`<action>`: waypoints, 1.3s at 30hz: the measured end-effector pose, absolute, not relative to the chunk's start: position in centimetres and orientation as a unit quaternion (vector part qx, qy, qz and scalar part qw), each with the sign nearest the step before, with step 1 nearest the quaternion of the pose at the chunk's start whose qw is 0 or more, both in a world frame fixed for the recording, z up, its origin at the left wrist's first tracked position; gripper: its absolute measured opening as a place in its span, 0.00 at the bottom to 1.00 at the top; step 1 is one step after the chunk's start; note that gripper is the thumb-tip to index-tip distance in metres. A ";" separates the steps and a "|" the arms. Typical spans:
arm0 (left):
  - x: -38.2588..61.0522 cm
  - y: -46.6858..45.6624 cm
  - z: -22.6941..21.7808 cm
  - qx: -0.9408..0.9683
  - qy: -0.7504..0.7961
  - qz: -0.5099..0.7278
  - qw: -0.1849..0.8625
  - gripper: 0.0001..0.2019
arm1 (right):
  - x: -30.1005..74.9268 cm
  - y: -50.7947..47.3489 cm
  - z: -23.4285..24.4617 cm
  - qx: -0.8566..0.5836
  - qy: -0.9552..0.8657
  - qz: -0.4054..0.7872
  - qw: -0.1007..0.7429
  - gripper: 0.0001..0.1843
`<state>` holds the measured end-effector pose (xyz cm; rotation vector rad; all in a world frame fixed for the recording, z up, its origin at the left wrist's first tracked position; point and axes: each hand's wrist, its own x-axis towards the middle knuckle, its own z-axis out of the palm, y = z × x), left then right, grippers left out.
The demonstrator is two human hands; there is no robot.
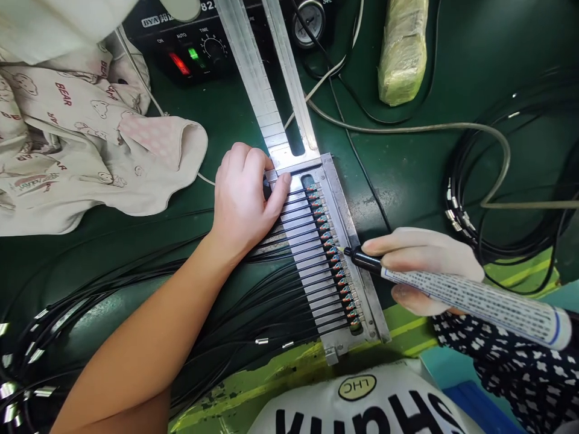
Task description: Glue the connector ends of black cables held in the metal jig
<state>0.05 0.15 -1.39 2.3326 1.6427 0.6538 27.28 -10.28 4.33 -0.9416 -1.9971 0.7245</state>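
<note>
A metal fixture [305, 259] lies on the green work surface, holding a row of black cables [289, 283] side by side. At their stripped ends, small coloured wires [335, 259] show in a dark slot. My bare left hand [246, 196] is closed on the fixture's upper left edge, thumb on top; its fingertips are partly hidden. In my gloved right hand [425, 259] is a marker pen [474, 299] with a white printed barrel and black front end. Its tip is at the wires near the middle of the row; whether it touches them I cannot tell.
A long slotted metal bar [257, 72] runs from the fixture toward a black control box [190, 54] with lit switches. Printed fabric [90, 144] lies left. Coiled black cables [456, 181] are at right, and a yellowish wrapped bundle [402, 60] stands behind. A grey cord [407, 128] crosses the surface.
</note>
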 end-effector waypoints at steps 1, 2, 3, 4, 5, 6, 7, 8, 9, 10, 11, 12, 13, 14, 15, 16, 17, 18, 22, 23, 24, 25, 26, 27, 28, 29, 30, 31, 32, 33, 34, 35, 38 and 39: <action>0.1 0.1 -1.3 0.792 0.559 0.222 0.108 0.10 | 27.3 -10.3 4.2 -0.363 -0.791 0.283 0.402 0.09; 0.1 0.1 -1.3 0.792 0.559 0.221 0.108 0.10 | 27.2 -10.3 4.0 -0.350 -0.794 0.277 0.412 0.09; 0.1 0.1 -1.3 0.791 0.560 0.219 0.110 0.10 | 27.2 -10.2 3.8 -0.345 -0.795 0.274 0.417 0.09; 0.1 0.1 -1.2 0.791 0.560 0.219 0.111 0.09 | 27.1 -10.2 3.6 -0.348 -0.794 0.273 0.417 0.08; 0.1 0.1 -1.2 0.792 0.560 0.217 0.112 0.09 | 27.0 -10.1 3.5 -0.352 -0.793 0.271 0.416 0.07; 0.1 0.1 -1.2 0.792 0.560 0.216 0.113 0.09 | 26.9 -10.1 3.4 -0.356 -0.794 0.268 0.413 0.07; 0.1 0.1 -1.2 0.792 0.560 0.214 0.113 0.09 | 26.9 -10.1 3.4 -0.360 -0.797 0.264 0.407 0.07; 0.1 0.1 -1.2 0.793 0.560 0.213 0.114 0.09 | 26.9 -10.1 3.5 -0.364 -0.800 0.259 0.401 0.07; 0.1 0.1 -1.2 0.793 0.559 0.214 0.113 0.10 | 26.8 -10.1 3.5 -0.367 -0.801 0.256 0.396 0.08; 0.1 0.1 -1.2 0.793 0.559 0.215 0.112 0.10 | 26.9 -10.2 3.6 -0.370 -0.802 0.256 0.392 0.09; 0.1 0.1 -1.3 0.793 0.559 0.216 0.112 0.10 | 26.9 -10.2 3.6 -0.370 -0.802 0.257 0.393 0.09; 0.1 0.1 -1.3 0.793 0.559 0.217 0.111 0.10 | 26.9 -10.2 3.6 -0.369 -0.800 0.259 0.396 0.09; 0.1 0.1 -1.3 0.793 0.558 0.218 0.110 0.10 | 26.9 -10.2 3.6 -0.367 -0.797 0.261 0.402 0.09; 0.1 0.1 -1.3 0.792 0.559 0.218 0.110 0.11 | 26.9 -10.2 3.6 -0.366 -0.795 0.262 0.407 0.09; 0.1 0.1 -1.3 0.792 0.559 0.218 0.111 0.10 | 26.9 -10.2 3.5 -0.364 -0.794 0.265 0.409 0.09; 0.1 0.1 -1.3 0.792 0.559 0.218 0.113 0.10 | 26.9 -10.2 3.5 -0.363 -0.793 0.267 0.411 0.08; 0.1 0.1 -1.3 0.791 0.560 0.218 0.115 0.10 | 27.0 -10.3 3.4 -0.362 -0.790 0.270 0.414 0.08; 0.1 0.1 -1.3 0.790 0.560 0.218 0.119 0.10 | 27.0 -10.3 3.4 -0.362 -0.789 0.275 0.413 0.08; 0.1 0.2 -1.3 0.787 0.558 0.228 0.130 0.09 | 27.1 -10.4 3.3 -0.359 -0.789 0.283 0.410 0.09; 0.1 0.2 -1.4 0.788 0.556 0.230 0.127 0.09 | 27.1 -10.5 3.3 -0.358 -0.789 0.283 0.411 0.09; 0.1 0.2 -1.4 0.790 0.554 0.233 0.122 0.09 | 27.1 -10.5 3.3 -0.358 -0.788 0.282 0.413 0.09; 0.1 0.2 -1.5 0.791 0.552 0.234 0.118 0.09 | 27.1 -10.4 3.3 -0.358 -0.787 0.281 0.417 0.08; 0.1 0.2 -1.5 0.792 0.551 0.235 0.115 0.09 | 27.1 -10.4 3.3 -0.356 -0.786 0.281 0.420 0.08; 0.1 0.2 -1.5 0.792 0.551 0.236 0.115 0.09 | 27.1 -10.4 3.3 -0.353 -0.786 0.281 0.423 0.08; 0.1 0.2 -1.5 0.792 0.550 0.237 0.117 0.09 | 27.1 -10.4 3.3 -0.351 -0.786 0.280 0.424 0.08; 0.1 0.2 -1.5 0.791 0.550 0.238 0.120 0.09 | 27.0 -10.3 3.3 -0.349 -0.788 0.280 0.424 0.08; 0.1 0.2 -1.5 0.790 0.551 0.239 0.123 0.09 | 27.0 -10.3 3.3 -0.349 -0.788 0.279 0.423 0.08; 0.1 0.2 -1.5 0.790 0.551 0.239 0.124 0.09 | 27.0 -10.3 3.3 -0.350 -0.789 0.278 0.422 0.08; 0.1 0.2 -1.5 0.790 0.551 0.239 0.123 0.09 | 27.0 -10.2 3.3 -0.351 -0.789 0.277 0.420 0.08; 0.1 0.2 -1.5 0.790 0.551 0.239 0.122 0.09 | 27.0 -10.2 3.3 -0.353 -0.789 0.276 0.421 0.08; 0.1 0.2 -1.5 0.791 0.551 0.238 0.119 0.09 | 27.0 -10.2 3.3 -0.352 -0.788 0.276 0.423 0.08; 0.1 0.2 -1.5 0.792 0.551 0.237 0.116 0.09 | 27.0 -10.1 3.3 -0.348 -0.788 0.274 0.426 0.08; 0.1 0.2 -1.5 0.793 0.551 0.235 0.112 0.09 | 27.1 -9.9 3.4 -0.336 -0.794 0.272 0.428 0.09; 0.1 0.2 -1.5 0.793 0.551 0.236 0.111 0.09 | 27.1 -9.8 3.3 -0.332 -0.796 0.272 0.427 0.09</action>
